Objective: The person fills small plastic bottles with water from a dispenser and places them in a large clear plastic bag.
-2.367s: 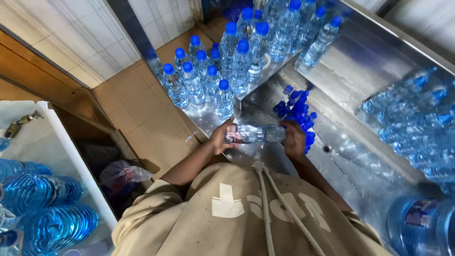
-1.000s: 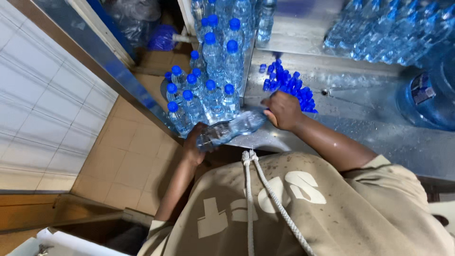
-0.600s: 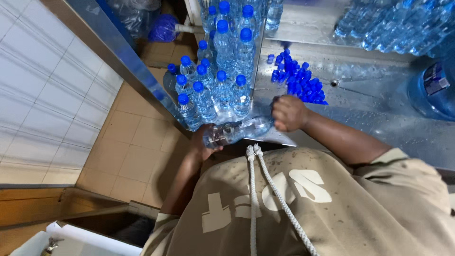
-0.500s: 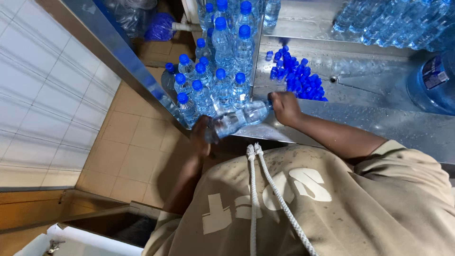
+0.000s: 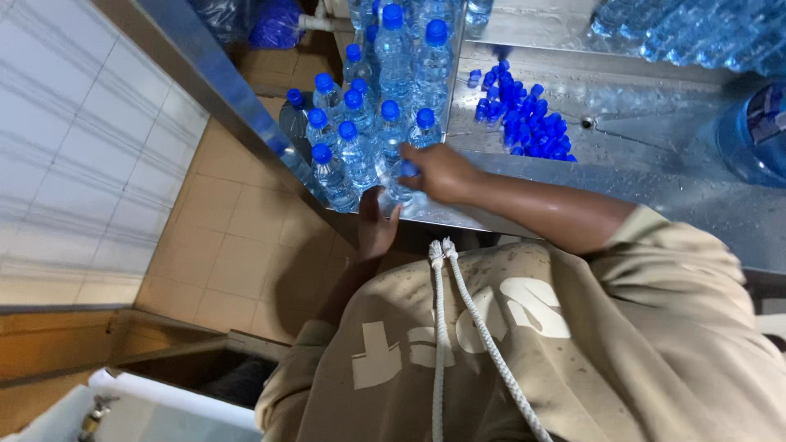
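The right hand (image 5: 438, 170) is closed over the blue cap of a clear bottle (image 5: 401, 182), which stands at the near edge of the steel table (image 5: 655, 176), right beside a packed cluster of capped bottles (image 5: 368, 123) just beyond the grip. The left hand (image 5: 375, 225) sits lower, its fingers spread and pressed up against the bottle's base from below the table edge; its grip looks loose, more a prop than a clasp, and I can't tell whether it truly holds the bottle. From where I stand, the risk is plain: the bottle is right at the lip, with tiled floor (image 5: 221, 245) straight beneath the left grip, so if the lower hand eases off while the upper one twists, the bottle could tip off the edge and drop. The table looks wet, which would make a slide easier. A hard turn of the cap could also knock the neighbours just past the right grip, and they stand so tight that one nudge might topple several. To the right of the grip lies a heap of loose blue caps (image 5: 528, 131), near enough that a sweep of the forearm could scatter them.
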